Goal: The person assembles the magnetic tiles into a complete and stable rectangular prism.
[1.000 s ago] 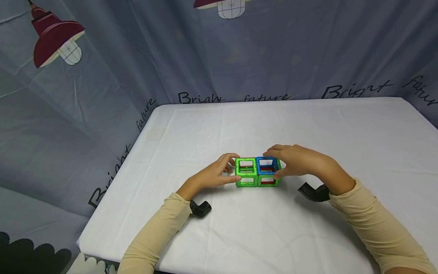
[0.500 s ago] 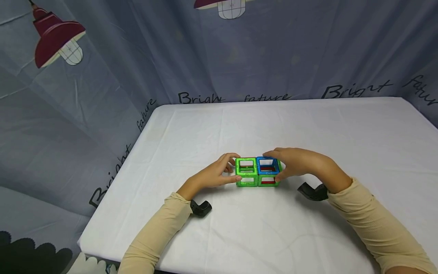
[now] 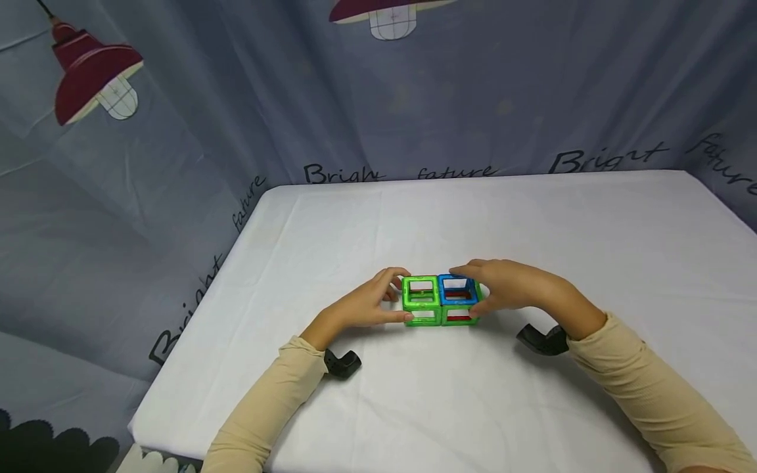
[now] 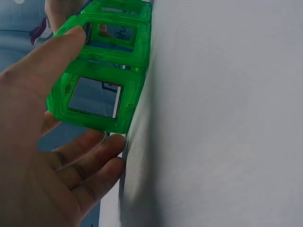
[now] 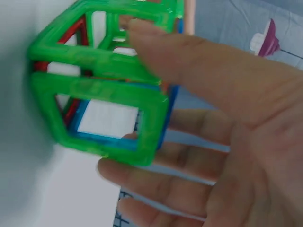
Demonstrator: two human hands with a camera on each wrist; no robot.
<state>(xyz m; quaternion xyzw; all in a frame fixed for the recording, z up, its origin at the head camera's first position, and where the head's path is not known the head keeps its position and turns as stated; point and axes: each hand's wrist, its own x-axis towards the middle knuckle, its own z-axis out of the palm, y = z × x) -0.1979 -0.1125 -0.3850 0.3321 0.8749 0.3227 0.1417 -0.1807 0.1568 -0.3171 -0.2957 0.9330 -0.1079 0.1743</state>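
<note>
Two open-framed cubes of magnetic tiles stand side by side and touching on the white table. The left cube (image 3: 422, 305) shows green tiles on top and front; the right one has a blue top tile (image 3: 457, 302) and a green front, with red tiles inside. My left hand (image 3: 363, 305) holds the left cube's outer end, its thumb on the front green tile (image 4: 90, 122) and other fingers around the end and back. My right hand (image 3: 520, 286) grips the right cube, thumb on the front, fingers behind, near the green end tile (image 5: 154, 127).
The white cloth-covered table (image 3: 414, 394) surrounds the cubes. A grey-blue curtain (image 3: 473, 85) with printed lamps and lettering hangs behind and to the left. Black wrist cameras (image 3: 343, 364) sit under both wrists.
The head view has tilted slightly, shifting the scene a little down and left. My right hand's knuckles have dropped slightly. Both hands stay on the cubes, which keep their arrangement.
</note>
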